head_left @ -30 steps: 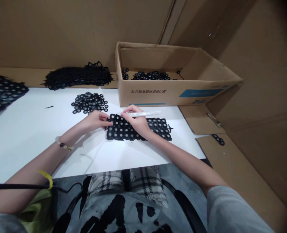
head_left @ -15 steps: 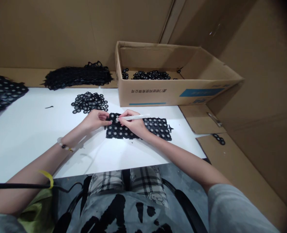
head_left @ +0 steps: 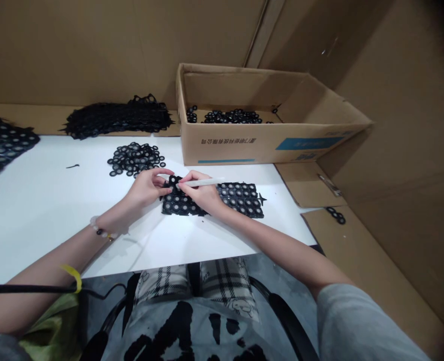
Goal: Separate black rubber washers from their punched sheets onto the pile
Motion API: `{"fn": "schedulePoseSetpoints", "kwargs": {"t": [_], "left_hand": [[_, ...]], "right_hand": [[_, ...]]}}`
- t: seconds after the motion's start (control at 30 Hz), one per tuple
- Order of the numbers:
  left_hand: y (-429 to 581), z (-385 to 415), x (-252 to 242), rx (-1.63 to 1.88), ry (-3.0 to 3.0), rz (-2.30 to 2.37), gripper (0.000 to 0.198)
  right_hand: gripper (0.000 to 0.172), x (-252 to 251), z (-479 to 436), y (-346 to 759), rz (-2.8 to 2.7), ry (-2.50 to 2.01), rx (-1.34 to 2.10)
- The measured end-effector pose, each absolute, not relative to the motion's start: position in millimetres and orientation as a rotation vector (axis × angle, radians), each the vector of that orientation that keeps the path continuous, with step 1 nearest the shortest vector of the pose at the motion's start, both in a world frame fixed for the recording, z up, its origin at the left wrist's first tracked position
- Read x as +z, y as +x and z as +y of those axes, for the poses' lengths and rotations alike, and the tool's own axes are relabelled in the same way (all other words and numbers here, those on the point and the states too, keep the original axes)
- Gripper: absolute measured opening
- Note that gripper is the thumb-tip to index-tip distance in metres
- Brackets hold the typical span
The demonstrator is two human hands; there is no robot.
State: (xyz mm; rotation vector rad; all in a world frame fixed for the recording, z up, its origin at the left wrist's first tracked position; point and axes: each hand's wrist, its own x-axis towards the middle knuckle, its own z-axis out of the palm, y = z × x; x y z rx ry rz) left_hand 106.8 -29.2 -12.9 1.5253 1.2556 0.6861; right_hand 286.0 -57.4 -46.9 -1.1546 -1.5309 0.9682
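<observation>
On the white-topped worktop [head_left: 49, 215], directly in front of the person, a black sheet of die-cut rings with pale grey centres [head_left: 240, 200] lies flat, and both hands work at its upper left corner. The left hand [head_left: 147, 188] sits at that corner, its fingers [head_left: 164, 184] curled and closed on the sheet's edge, apparently pinching it. The right hand [head_left: 201, 195] rests on the sheet just beside the left, its fingers [head_left: 192, 188] together around a white pen-like tool [head_left: 207, 182], whose tip reaches down to the sheet next to the left fingertips. A beaded bracelet [head_left: 101, 229] circles the left wrist. Just above the hands, a loose pile of black rings [head_left: 135, 159] lies on the worktop. Farther back, beyond the worktop's white surface, sits a tangled stack of black sheets [head_left: 117, 118], with another black sheet pile [head_left: 4, 143] at the far left. To the right, an open cardboard box [head_left: 263, 145] holds a scattering of black rings [head_left: 233, 117], and a few more rings [head_left: 336, 215] lie on flattened cardboard [head_left: 342, 250] at the right. A black cable [head_left: 26, 289] with a yellow tie [head_left: 73, 277] crosses the left forearm.
</observation>
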Motion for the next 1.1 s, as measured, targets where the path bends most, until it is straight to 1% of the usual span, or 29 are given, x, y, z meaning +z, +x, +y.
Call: {"fn": "schedulePoseSetpoints", "kwargs": {"t": [0.13, 0.3, 0.37, 0.47, 0.5, 0.6, 0.7, 0.93, 1.1], "left_hand": [[108, -32, -6, 0.677, 1.548, 1.233, 0.057], [96, -22, -10, 0.599, 1.597, 1.255, 0.051], [91, -17, -12, 0.53, 1.605, 1.216, 0.041], [89, -17, -10, 0.4, 1.668, 1.158, 0.019], [90, -18, -9, 0.37, 1.725, 1.175, 0.016], [94, -25, -6, 0.372, 1.955, 1.285, 0.019], [95, -27, -4, 0.41, 2.084, 1.287, 0.018], [86, -18, -8, 0.317, 1.999, 1.224, 0.025], [90, -21, -7, 0.313, 1.798, 1.184, 0.024]], "right_hand": [[0.016, -45, -58, 284, -1.568, -1.154, 0.926], [0.019, -43, -57, 290, -1.476, -1.174, 0.983], [0.019, -43, -56, 293, -1.426, -1.194, 0.968], [0.018, -42, -55, 296, -1.425, -1.185, 1.005], [0.018, -42, -55, 296, -1.443, -1.173, 1.036], [0.016, -39, -57, 294, -1.513, -1.142, 1.077], [0.015, -37, -59, 292, -1.554, -1.145, 1.054], [0.014, -37, -60, 291, -1.595, -1.13, 1.068], [0.014, -38, -61, 290, -1.541, -1.142, 1.06]]}}
